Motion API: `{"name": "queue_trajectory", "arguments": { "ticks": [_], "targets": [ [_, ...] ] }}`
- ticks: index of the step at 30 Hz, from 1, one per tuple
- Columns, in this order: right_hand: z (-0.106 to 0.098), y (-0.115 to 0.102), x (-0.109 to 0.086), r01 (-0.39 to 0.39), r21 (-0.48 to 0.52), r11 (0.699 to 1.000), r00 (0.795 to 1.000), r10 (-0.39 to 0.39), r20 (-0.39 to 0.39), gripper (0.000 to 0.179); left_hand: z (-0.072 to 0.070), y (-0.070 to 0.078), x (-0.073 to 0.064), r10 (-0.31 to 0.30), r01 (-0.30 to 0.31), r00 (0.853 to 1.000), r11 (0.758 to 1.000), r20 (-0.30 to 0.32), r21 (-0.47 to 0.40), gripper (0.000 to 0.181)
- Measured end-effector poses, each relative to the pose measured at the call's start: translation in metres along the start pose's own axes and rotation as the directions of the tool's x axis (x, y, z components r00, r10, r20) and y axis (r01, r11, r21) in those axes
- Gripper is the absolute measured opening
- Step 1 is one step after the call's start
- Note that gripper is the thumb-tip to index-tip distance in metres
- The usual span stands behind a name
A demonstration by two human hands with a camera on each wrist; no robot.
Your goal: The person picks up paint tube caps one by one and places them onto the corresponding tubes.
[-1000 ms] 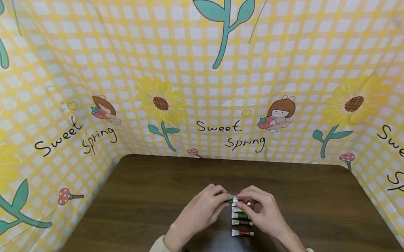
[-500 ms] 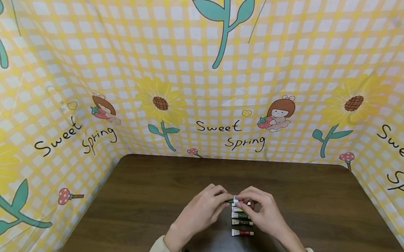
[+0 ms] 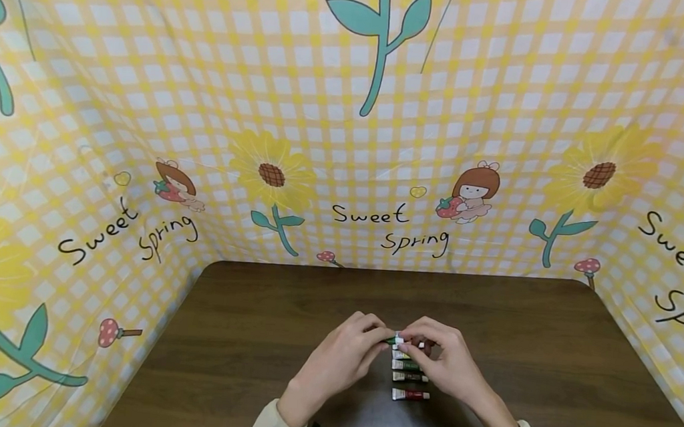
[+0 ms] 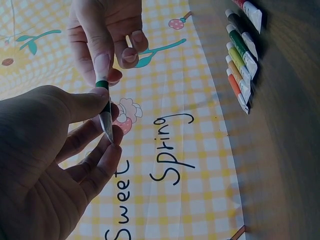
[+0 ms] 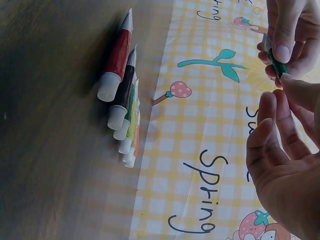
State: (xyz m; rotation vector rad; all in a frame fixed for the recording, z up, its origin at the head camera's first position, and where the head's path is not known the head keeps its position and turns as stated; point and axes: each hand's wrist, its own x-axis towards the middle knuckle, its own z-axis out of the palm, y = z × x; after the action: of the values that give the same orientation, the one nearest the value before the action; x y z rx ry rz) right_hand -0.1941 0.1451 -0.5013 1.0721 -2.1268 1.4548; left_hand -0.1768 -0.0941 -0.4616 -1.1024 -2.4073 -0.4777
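A small green paint tube (image 4: 106,121) with a silver crimped tail is held in the air between both hands. The left hand (image 3: 343,351) pinches its body between thumb and fingers. At the other end, the right hand (image 3: 453,363) pinches the cap end with thumb and fingertips, which hide the cap. Below the hands a row of similar tubes lies on the table: a red tube (image 5: 117,55), a black-brown tube (image 5: 123,89), a dark green tube (image 4: 241,47), a yellow tube (image 4: 240,61), an ochre tube (image 4: 237,74) and an orange tube (image 4: 235,85).
The dark wood table (image 3: 234,352) has rounded far corners. A yellow checked cloth (image 3: 324,138) printed with flowers and "Sweet Spring" stands round its back and sides. The red tube lies nearest the person, a little apart from the rest of the row.
Both hands keep the green tube at the same place; only the right hand's fingers shift very slightly. The row of tubes is unchanged.
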Motion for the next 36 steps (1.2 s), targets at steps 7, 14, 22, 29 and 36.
{"name": "queue_trajectory", "arguments": {
  "ticks": [7,14,22,29,36],
  "targets": [
    [0.0014,-0.0015,0.0003,0.002,-0.011,1.000,1.000,-0.002,-0.010,0.025,0.0009,-0.0003,0.0000,0.011,-0.011,1.000,1.000,-0.010,0.006,0.018],
    [0.0018,-0.0054,0.0009,-0.018,-0.007,1.000,1.000,0.018,-0.010,0.025,0.0011,-0.0004,0.0004,0.025,-0.025,1.000,1.000,-0.017,0.013,0.017],
    [0.0018,-0.0071,0.0015,-0.054,0.003,0.999,0.998,0.054,-0.010,0.022,0.0007,-0.0003,0.0009,0.024,-0.024,1.000,1.000,-0.008,0.015,0.018],
    [0.0012,-0.0063,0.0005,-0.101,0.017,0.995,0.995,0.101,0.012,0.022,0.0002,0.0001,0.0012,0.019,-0.018,1.000,1.000,-0.006,0.011,0.019],
    [0.0011,-0.0054,0.0009,-0.052,-0.005,0.999,0.999,0.052,-0.001,0.024,0.0003,0.0008,0.0011,0.017,-0.017,1.000,1.000,-0.009,0.003,0.019]
  ]
}}
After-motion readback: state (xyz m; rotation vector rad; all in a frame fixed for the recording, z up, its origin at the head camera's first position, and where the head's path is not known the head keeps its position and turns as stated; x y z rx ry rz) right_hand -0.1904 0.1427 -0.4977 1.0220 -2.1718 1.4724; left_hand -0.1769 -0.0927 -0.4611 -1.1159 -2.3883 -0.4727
